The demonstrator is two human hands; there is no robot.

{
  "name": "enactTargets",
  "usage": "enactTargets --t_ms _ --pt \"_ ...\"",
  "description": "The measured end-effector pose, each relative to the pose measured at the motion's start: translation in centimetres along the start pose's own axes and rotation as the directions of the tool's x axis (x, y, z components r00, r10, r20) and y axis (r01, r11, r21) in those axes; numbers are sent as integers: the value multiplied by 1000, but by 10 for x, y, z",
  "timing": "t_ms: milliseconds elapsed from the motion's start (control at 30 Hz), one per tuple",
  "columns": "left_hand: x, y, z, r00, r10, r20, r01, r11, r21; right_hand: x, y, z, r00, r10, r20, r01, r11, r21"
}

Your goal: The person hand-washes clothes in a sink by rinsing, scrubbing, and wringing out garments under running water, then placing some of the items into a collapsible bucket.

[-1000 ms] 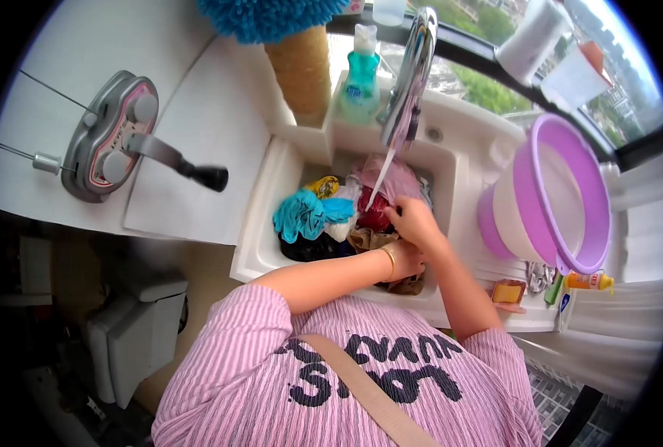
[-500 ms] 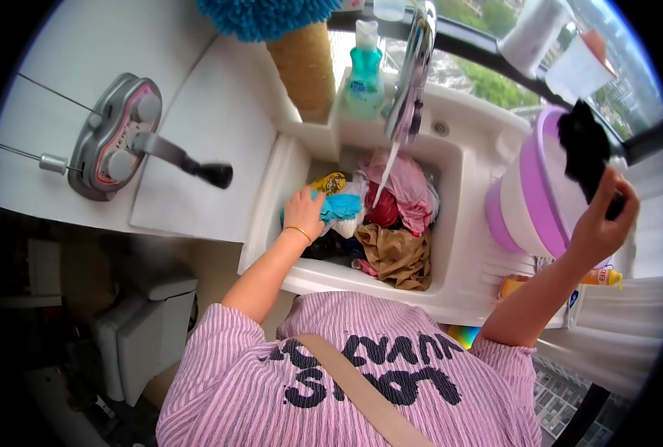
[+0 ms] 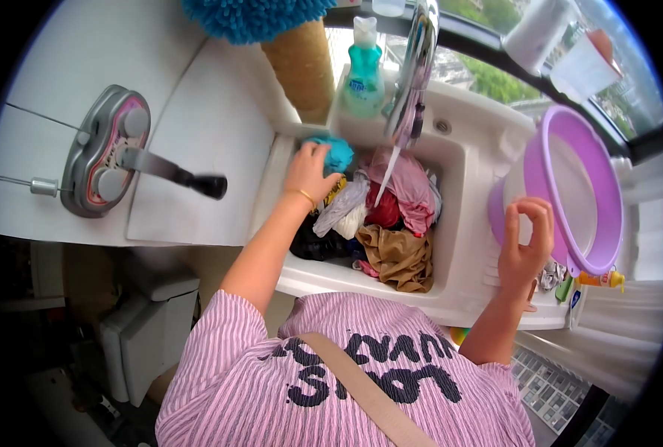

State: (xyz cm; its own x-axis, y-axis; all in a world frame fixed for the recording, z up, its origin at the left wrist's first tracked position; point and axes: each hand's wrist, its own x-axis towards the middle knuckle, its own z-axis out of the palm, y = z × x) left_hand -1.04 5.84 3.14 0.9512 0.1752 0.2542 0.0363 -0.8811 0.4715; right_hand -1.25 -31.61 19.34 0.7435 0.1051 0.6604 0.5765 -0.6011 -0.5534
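My left hand (image 3: 307, 177) is closed on a bright blue cloth (image 3: 336, 155) at the sink's back left corner. Beneath and around it lie a yellow-and-black printed cloth (image 3: 336, 192), a grey-white cloth (image 3: 346, 207) and dark fabric (image 3: 318, 242). Further right in the sink (image 3: 458, 194) are a pink garment (image 3: 406, 186), a red cloth (image 3: 383, 212) and a brown garment (image 3: 400, 257). My right hand (image 3: 526, 242) hangs before the purple-and-white basin (image 3: 536, 171), its fingers loosely curled with no cloth in them. The basin's near wall hides much of its inside.
Water runs from the chrome faucet (image 3: 415, 82) onto the clothes. A green soap bottle (image 3: 364, 74) stands behind the sink, left of the faucet. At left, a grey device with a black-tipped handle (image 3: 106, 153) sits on a white surface. A yellow-capped bottle (image 3: 601, 279) lies right of the basin.
My right hand has let go of the black cloth, which is out of sight, and moved left and down. My left hand has carried the blue cloth towards the sink's back left corner.
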Motion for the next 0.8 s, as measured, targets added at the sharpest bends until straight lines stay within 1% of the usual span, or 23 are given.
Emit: enactTargets --t_ms 33,100,133,167,200,233,267,300,333,367,433,467,500,533,567,600,633,667,700,733,767,800 --pt "1 -1 13 1000 -1 1 1 1000 -1 -3 1 5 1000 1 2 -1 1000 -1" --pt "0 1 36 985 16 174 -26 998 54 -14 1 13 993 29 118 -36 998 54" --pt "-2 2 52 984 18 178 -28 998 51 -20 3 19 987 43 152 -54 996 66" --pt "-4 4 68 934 -41 355 -3 992 122 -25 4 23 987 46 152 -56 996 62" --pt "-8 4 83 852 -109 513 7 981 196 -30 3 27 974 65 215 -81 995 63" --pt "-14 3 95 851 -106 514 6 981 192 -35 3 30 957 83 276 -104 993 63" --pt "-23 2 106 874 -136 467 12 966 259 -39 5 34 943 97 317 -120 991 54" --pt "-26 6 110 894 -161 418 19 946 324 -44 4 37 944 99 316 -120 992 49" --pt "-22 10 116 881 -246 404 99 931 351 -48 3 39 928 95 361 -120 992 47" --pt "-18 10 116 882 -237 408 91 934 346 -52 2 40 909 94 405 -122 992 43" --pt "-10 -2 120 783 -201 588 176 979 100 -61 7 42 900 91 425 -120 992 42" --pt "-16 -5 121 835 -99 541 165 983 -76 -68 11 44 870 159 468 -240 964 118" --pt "-19 -1 118 838 -95 538 159 984 -74 -74 15 49 830 218 514 -357 915 189" --pt "-24 7 113 867 -52 495 181 959 -218 -81 23 55 781 268 564 -448 870 205" --pt "-29 16 109 894 -20 448 199 913 -357 -88 32 65 779 269 566 -451 868 208" --pt "-30 31 102 898 19 440 188 888 -421 -95 42 79 705 332 627 -538 826 168" --pt "-31 47 90 902 60 427 192 831 -522 -102 52 95 623 387 680 -617 777 122" --pt "-35 54 94 938 124 322 89 815 -573 -108 62 114 623 389 678 -619 776 124" --pt "-37 59 99 959 188 210 -20 789 -614 -111 71 136 505 484 715 -817 534 216" --pt "-30 69 89 929 179 322 31 832 -554 -111 82 156 371 531 762 -928 241 284" --pt "-32 70 90 930 182 318 28 831 -556 -112 91 170 375 532 759 -927 245 286" --pt "-35 69 94 936 135 325 54 856 -513 -111 99 182 333 500 799 -942 136 307"
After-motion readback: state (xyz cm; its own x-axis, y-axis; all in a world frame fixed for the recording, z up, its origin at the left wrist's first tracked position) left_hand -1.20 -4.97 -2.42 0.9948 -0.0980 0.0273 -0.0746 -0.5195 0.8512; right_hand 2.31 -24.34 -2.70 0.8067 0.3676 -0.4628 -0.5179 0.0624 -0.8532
